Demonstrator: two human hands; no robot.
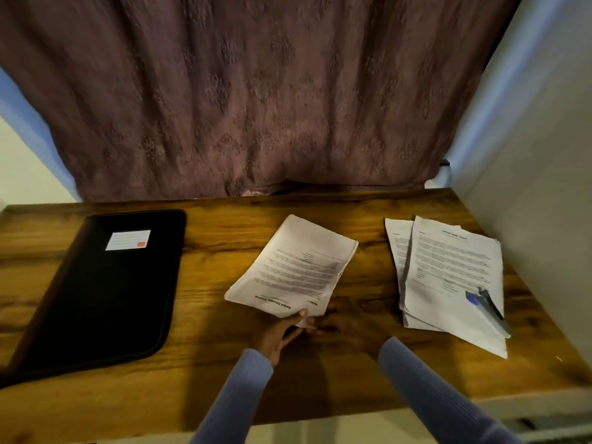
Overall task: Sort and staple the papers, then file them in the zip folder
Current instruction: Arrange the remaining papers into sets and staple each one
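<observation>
Wood-grain table is carrying a matte black zip folder by its left edge. The left hand is pinching the near corner of a flat paper sheaf mid-table. The right hand is touching the same corner; its grip is unclear. Looser papers and a stapler are lying near the right edge.

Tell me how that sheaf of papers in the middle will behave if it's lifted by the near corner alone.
The middle sheaf, pinched by the left hand at its near corner, would probably droop: it looks thin and its edges already curl. No staple shows, so the sheets may fan apart like the splayed right pile. The right hand could support it underneath.
</observation>
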